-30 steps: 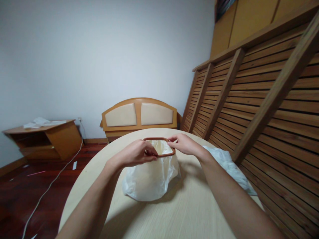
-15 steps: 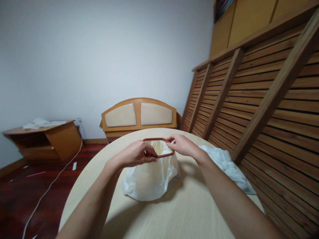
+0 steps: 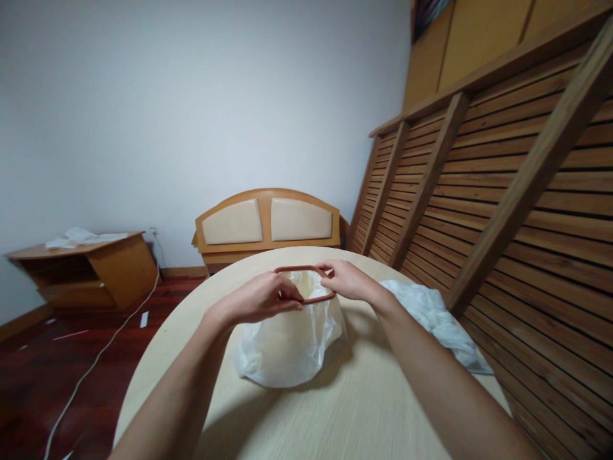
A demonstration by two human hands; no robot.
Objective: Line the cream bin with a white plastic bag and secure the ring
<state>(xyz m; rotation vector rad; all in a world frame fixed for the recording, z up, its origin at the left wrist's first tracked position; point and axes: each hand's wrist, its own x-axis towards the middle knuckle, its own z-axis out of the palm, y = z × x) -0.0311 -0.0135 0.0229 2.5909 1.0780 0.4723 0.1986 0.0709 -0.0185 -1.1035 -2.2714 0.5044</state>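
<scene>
A brown rectangular ring with rounded corners (image 3: 299, 268) sits at the mouth of a bin draped in a white, see-through plastic bag (image 3: 287, 354). My left hand (image 3: 263, 297) grips the ring's left front corner, thumb inside the opening and fingers outside. At the right side, my right hand (image 3: 342, 278) pinches the same ring, fingers over its edge. The bag spreads out around the bin onto the round table. Inside the ring, the bag lining shows pale and wrinkled.
The round pale wooden table (image 3: 364, 402) bears a crumpled pile of white plastic bags (image 3: 433, 319) at its right edge. Beyond it stands a headboard (image 3: 265, 220). Wooden slats (image 3: 479, 191) lean at the right. A low cabinet (image 3: 110, 268) and a cable (image 3: 96, 358) lie left.
Both hands stay on the ring. The right hand's fingers have shifted slightly along its right side; the bin and bag look unmoved.
</scene>
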